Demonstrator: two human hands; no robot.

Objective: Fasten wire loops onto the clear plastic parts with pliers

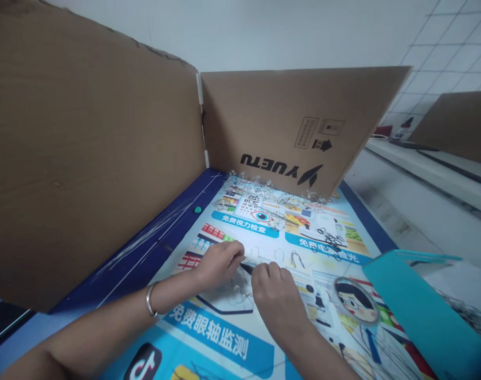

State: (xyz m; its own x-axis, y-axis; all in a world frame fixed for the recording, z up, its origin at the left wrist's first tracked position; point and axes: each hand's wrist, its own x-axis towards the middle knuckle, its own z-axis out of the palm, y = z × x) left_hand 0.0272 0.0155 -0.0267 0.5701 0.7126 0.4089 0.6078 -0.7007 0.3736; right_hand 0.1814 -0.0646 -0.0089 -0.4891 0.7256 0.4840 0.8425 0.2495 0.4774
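Note:
Over the printed sheet [260, 343], my left hand [221, 264] is closed with fingertips pinched together. What it pinches is too small to make out. My right hand [277, 295] sits just to the right, its fingers curled around something mostly hidden. A dark pointed tip [247, 268] shows between the two hands, beside the right fingers; its kind cannot be told. Thin looped wires [240, 293] lie on the sheet below the hands. Beyond them are a few pale U-shaped bent pieces [298, 258]. A silver bangle [150, 300] circles my left wrist.
Cardboard panels stand at left [97, 148] and back [264, 116]. Small clear pieces [264, 184] line the back panel's foot, with black rings [329, 237] nearer. Long thin wires [145, 235] and a green lump [198, 210] lie left. A teal box [418, 306] holding dark wires stands right.

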